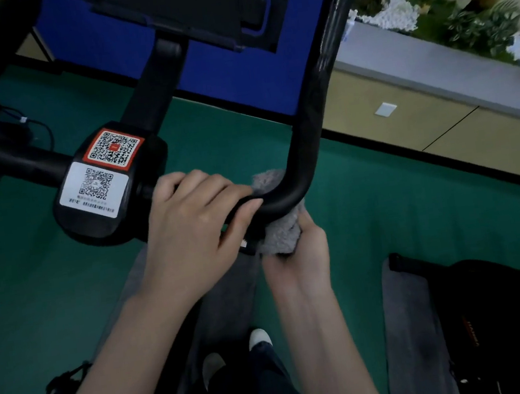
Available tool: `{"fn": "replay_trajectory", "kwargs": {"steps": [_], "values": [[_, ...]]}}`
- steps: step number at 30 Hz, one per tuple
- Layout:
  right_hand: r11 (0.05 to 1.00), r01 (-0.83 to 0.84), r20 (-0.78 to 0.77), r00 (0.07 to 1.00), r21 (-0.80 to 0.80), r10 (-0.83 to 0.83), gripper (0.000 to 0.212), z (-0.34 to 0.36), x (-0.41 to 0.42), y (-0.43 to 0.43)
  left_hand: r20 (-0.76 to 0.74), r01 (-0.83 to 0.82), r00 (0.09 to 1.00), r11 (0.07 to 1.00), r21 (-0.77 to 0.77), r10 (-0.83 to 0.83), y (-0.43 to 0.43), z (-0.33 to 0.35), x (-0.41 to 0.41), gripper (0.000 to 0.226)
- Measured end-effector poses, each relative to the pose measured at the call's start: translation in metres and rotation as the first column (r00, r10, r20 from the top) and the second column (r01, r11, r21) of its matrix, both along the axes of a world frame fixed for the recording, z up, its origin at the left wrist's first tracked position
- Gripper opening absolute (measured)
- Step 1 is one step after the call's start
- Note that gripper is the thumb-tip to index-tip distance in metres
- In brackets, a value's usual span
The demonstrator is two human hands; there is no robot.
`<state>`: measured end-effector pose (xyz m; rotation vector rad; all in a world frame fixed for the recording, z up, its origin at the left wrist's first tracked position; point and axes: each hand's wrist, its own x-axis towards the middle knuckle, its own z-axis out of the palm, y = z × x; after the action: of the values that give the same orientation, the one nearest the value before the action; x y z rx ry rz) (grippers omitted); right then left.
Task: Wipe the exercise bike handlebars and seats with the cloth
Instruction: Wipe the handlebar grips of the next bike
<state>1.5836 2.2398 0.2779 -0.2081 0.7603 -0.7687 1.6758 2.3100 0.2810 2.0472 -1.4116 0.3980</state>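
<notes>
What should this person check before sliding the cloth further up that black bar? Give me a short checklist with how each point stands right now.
1. Right hand grips the grey cloth: ok.
2. Cloth wraps the handlebar at its bend: ok.
3. Left hand grips the handlebar beside the cloth, steadying it: ok.
4. Upright stretch above the bend is free of obstacles: ok.
5. Cloth clean enough: cannot tell.
6. Seat wiped: out of view, cannot tell.

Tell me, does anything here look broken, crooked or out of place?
Nothing stands out. The handlebar looks intact, the two QR stickers lie flat, and the cloth is wrapped round the bend, held by the right hand; the left hand grips the handlebar beside it.
</notes>
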Motion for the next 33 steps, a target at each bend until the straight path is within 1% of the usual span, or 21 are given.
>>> {"fn": "replay_trajectory", "kwargs": {"steps": [2,4,6,8,11,14,17,19,21,22,24,25,28,29,32,33], "values": [[0.995,-0.081,0.053,0.996,0.061,0.077,0.029,0.0,-0.002,-0.009,-0.005,-0.003,1.0,1.0,0.003,0.003,0.0,0.002,-0.001,0.028],[0.992,-0.106,0.064,0.993,0.072,0.102,0.03,-0.001,-0.005,-0.01,-0.011,-0.008,1.0,1.0,0.002,0.008,0.0,0.003,-0.003,0.028],[0.994,-0.106,0.051,0.993,0.041,0.104,0.029,-0.003,-0.007,-0.008,-0.017,-0.008,1.0,1.0,0.003,0.008,0.001,0.004,-0.003,0.027],[0.995,-0.098,-0.028,0.995,-0.028,0.097,0.025,0.0,-0.006,-0.012,-0.014,-0.01,1.0,1.0,0.011,0.011,0.001,0.005,-0.003,0.028],[0.991,0.039,-0.118,0.992,-0.128,-0.054,0.027,0.003,-0.003,-0.023,-0.016,-0.017,1.0,0.999,0.038,0.018,0.001,0.006,-0.004,0.03],[0.943,0.113,-0.24,0.951,-0.312,-0.193,0.022,0.0,-0.002,-0.017,-0.035,-0.039,0.999,0.998,0.043,0.04,-0.001,0.008,-0.007,0.03],[0.848,0.157,-0.341,0.867,-0.506,-0.364,0.021,-0.003,-0.001,-0.007,-0.055,-0.071,0.996,0.997,0.041,0.073,-0.01,0.016,-0.014,0.032],[0.791,0.142,-0.382,0.816,-0.595,-0.433,0.021,-0.001,0.001,-0.017,-0.069,-0.079,0.994,0.996,0.049,0.082,-0.02,0.021,-0.021,0.033],[0.723,0.077,-0.416,0.774,-0.687,-0.477,0.021,0.002,0.002,-0.032,-0.102,-0.085,0.991,0.995,0.047,0.09,-0.03,0.023,-0.029,0.033],[0.674,0.026,-0.428,0.754,-0.738,-0.498,0.021,0.003,0.0,-0.036,-0.116,-0.092,0.989,0.995,0.046,0.097,-0.034,0.024,-0.032,0.032],[0.543,-0.098,-0.434,0.725,-0.834,-0.535,0.023,0.004,-0.005,-0.034,-0.127,-0.119,0.984,0.991,0.053,0.125,-0.041,0.022,-0.038,0.031],[0.474,-0.148,-0.421,0.726,-0.868,-0.544,0.025,0.004,-0.008,-0.031,-0.124,-0.142,0.981,0.988,0.055,0.147,-0.043,0.02,-0.04,0.03],[0.302,-0.263,-0.391,0.754,-0.916,-0.528,0.027,0.004,-0.012,-0.045,-0.112,-0.193,0.974,0.981,0.022,0.195,-0.046,0.015,-0.042,0.026],[0.265,-0.302,-0.399,0.759,-0.916,-0.514,0.025,0.006,-0.009,-0.057,-0.114,-0.202,0.973,0.979,0.004,0.201,-0.047,0.013,-0.043,0.025],[0.197,-0.404,-0.447,0.756,-0.893,-0.478,0.022,0.019,0.001,-0.096,-0.122,-0.22,0.969,0.974,-0.044,0.214,-0.05,0.011,-0.044,0.024],[0.153,-0.437,-0.454,0.756,-0.886,-0.471,0.022,0.023,0.002,-0.104,-0.126,-0.226,0.968,0.973,-0.053,0.218,-0.051,0.011,-0.044,0.024]]}}
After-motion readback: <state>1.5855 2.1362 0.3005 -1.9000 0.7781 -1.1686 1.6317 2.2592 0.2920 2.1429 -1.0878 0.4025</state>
